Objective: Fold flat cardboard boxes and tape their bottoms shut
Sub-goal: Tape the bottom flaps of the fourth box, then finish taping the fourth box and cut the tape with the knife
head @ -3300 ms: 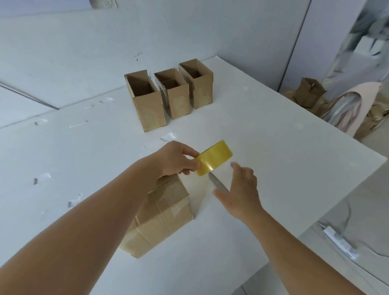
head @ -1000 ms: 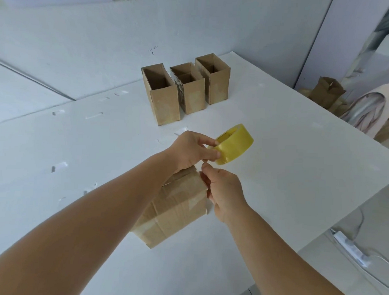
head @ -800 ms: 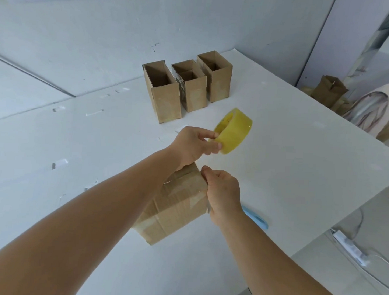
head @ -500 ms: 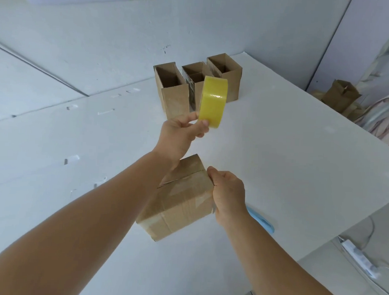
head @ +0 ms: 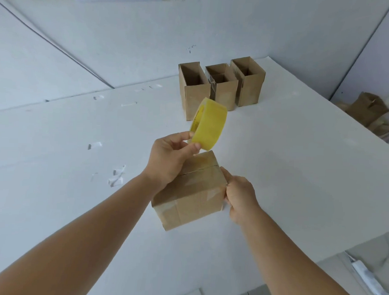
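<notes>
Small brown cardboard box (head: 188,191) lying upside down on white table, closed bottom flaps facing up, seam between them visible, clear tape running across bottom and down the near side. Yellow roll of packing tape (head: 208,124) raised just above the box's far edge, tilted, broad band facing the camera. Three open-topped brown cardboard boxes (head: 221,86) standing upright in a tight row well beyond, near the wall, top flaps up; the middle one showing clear tape on its left edge.

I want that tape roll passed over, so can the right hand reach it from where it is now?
Probably yes: the right hand grips the box just below the roll, open air between.
</notes>
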A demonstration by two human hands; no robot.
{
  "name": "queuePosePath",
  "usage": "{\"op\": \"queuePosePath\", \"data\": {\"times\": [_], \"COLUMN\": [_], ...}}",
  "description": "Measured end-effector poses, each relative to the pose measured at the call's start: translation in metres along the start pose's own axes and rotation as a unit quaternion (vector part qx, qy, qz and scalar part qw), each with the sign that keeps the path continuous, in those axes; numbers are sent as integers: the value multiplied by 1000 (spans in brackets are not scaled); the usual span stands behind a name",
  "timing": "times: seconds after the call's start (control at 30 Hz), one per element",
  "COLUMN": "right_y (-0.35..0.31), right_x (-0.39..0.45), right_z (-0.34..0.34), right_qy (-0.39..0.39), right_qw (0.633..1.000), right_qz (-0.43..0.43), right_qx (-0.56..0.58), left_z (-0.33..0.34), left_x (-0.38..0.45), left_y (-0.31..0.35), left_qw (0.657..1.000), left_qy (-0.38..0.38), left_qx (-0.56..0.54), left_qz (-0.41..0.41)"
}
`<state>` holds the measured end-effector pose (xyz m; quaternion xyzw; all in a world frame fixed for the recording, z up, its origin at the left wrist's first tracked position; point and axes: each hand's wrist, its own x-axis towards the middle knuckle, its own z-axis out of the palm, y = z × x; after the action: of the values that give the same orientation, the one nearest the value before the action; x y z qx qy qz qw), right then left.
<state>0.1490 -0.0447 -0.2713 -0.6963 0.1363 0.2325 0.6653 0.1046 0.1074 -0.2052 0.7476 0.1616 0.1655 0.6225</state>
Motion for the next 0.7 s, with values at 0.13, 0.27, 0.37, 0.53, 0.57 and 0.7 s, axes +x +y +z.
{"op": "queuePosePath", "data": {"times": [0.13,0.27,0.37,0.53,0.57,0.7], "right_y": [0,-23,-19,-41,-48,-62], "right_x": [-4,-25,-36,-26,-22,-11], "right_z": [-11,-6,2,4,6,28], "right_qy": [37,-27,-99,-158,-189,-296], "right_qw": [997,975,938,948,942,902], "right_qz": [-45,-201,-270,-214,-207,-186], "right_qx": [-44,-90,-196,-174,-187,-251], "left_z": [-3,-5,-7,-14,-17,-32], "left_x": [2,2,0,-15,-17,-22], "left_y": [1,1,3,11,13,22], "left_qw": [1000,1000,999,989,986,980], "left_qy": [9,11,16,14,20,48], "left_qx": [-6,-18,-37,-139,-155,-190], "left_qz": [4,3,-2,-49,-49,-29]}}
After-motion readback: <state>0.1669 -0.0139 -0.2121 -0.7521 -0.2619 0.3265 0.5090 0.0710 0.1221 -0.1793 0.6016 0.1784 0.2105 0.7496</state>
